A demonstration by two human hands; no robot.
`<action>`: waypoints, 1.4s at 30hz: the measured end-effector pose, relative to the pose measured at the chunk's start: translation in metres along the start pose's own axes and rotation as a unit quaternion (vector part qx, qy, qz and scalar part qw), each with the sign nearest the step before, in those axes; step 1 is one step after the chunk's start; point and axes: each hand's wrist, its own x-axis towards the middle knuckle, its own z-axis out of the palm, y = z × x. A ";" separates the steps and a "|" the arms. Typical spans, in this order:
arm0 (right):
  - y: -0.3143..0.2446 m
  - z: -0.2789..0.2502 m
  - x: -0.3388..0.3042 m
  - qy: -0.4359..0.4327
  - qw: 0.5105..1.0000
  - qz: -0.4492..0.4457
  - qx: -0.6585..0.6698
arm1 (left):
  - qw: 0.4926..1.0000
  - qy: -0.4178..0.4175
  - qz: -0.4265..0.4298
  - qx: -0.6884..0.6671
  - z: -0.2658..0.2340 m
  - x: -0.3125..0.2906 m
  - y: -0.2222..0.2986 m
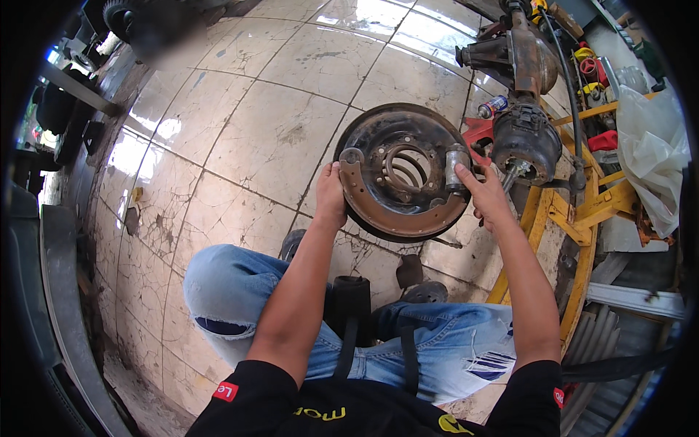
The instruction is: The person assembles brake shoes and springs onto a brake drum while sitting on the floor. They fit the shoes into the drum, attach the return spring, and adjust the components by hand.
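Observation:
A round black brake backing plate is held tilted in front of me, with a hole in its middle. Along its lower side lies a curved brown brake shoe. A grey metal wheel cylinder sits at the plate's right side. My left hand is closed at the left rim, its thumb by the upper end of the shoe. On the right, my right hand grips the plate's edge, thumb against the wheel cylinder. The fingers behind the rim are partly hidden.
A rusty axle housing with a dark drum stands at the right, near a yellow metal frame. A spray can is beside it. Clear plastic sheeting hangs at far right. Cracked tiles cover the floor.

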 end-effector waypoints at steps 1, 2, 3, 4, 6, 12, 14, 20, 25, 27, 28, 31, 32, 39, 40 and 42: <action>0.001 -0.001 0.001 -0.006 1.000 0.004 -0.001 | 1.000 -0.005 0.005 0.005 -0.001 0.001 0.000; 0.002 -0.002 0.001 -0.011 1.000 0.008 -0.003 | 1.000 -0.010 0.010 0.011 -0.002 0.001 0.000; 0.002 -0.002 0.000 -0.012 1.000 0.011 -0.006 | 1.000 -0.003 0.014 0.012 -0.001 0.000 0.000; 0.001 -0.003 -0.001 -0.014 1.000 0.015 -0.010 | 1.000 0.003 0.018 0.013 0.001 -0.002 0.000; 0.001 -0.004 -0.003 -0.016 1.000 0.016 -0.014 | 0.999 0.006 0.027 0.016 0.001 -0.002 -0.001; 0.007 -0.009 -0.001 -0.020 1.000 0.005 -0.023 | 1.000 0.011 0.023 0.015 0.006 -0.012 0.002; 0.008 -0.010 -0.001 -0.015 1.000 -0.002 -0.021 | 0.999 0.026 0.013 0.015 0.007 -0.016 0.003; 0.009 -0.017 -0.004 -0.017 1.000 -0.007 -0.013 | 1.000 -0.002 0.005 0.014 -0.003 -0.006 -0.011; 0.004 -0.018 -0.008 0.034 0.998 -0.048 0.032 | 0.998 0.030 -0.030 -0.053 0.002 -0.016 -0.010; 0.013 -0.021 -0.003 0.053 0.995 -0.072 0.034 | 0.996 0.043 -0.041 -0.063 0.008 -0.024 -0.010; 0.018 -0.024 0.001 0.048 0.994 -0.089 0.030 | 0.997 0.052 -0.034 -0.054 0.008 -0.026 -0.011; 0.020 -0.029 0.000 0.040 0.992 -0.114 0.031 | 0.994 0.090 -0.051 -0.032 0.008 -0.031 -0.011; 0.021 -0.030 -0.002 0.039 0.992 -0.117 0.034 | 0.992 0.104 -0.063 -0.025 0.009 -0.033 -0.011; 0.028 -0.036 -0.018 0.063 0.991 -0.116 0.016 | 0.995 0.069 -0.054 -0.043 0.013 -0.033 -0.013; 0.028 -0.037 -0.017 0.064 0.991 -0.120 0.017 | 0.995 0.061 -0.051 -0.056 0.011 -0.030 -0.015; 0.030 -0.038 -0.014 0.064 0.990 -0.127 0.019 | 0.995 0.048 -0.048 -0.073 0.006 -0.025 -0.019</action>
